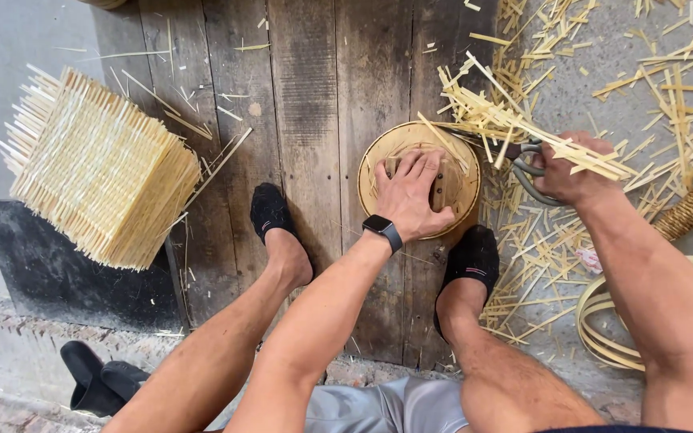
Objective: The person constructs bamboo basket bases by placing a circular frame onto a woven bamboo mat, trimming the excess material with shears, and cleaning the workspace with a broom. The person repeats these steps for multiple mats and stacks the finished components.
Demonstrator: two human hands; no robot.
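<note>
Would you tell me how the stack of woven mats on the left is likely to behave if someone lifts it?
The woven mats look like thin bamboo strips, so the stack is probably light for its size. They lie loosely piled and skewed, so they may slide apart. The free strip ends sticking out at the edges seem thin and could snap or snag.

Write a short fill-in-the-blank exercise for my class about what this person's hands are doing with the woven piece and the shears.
1. The left hand presses flat on a ______ woven disc lying on the wooden boards.
2. The right hand grips a pair of ______ at the disc's edge.
3. A smartwatch sits on the ______ wrist.
4. The stack of square woven mats lies to the person's ______.

Missing words: round; shears; left; left
</note>
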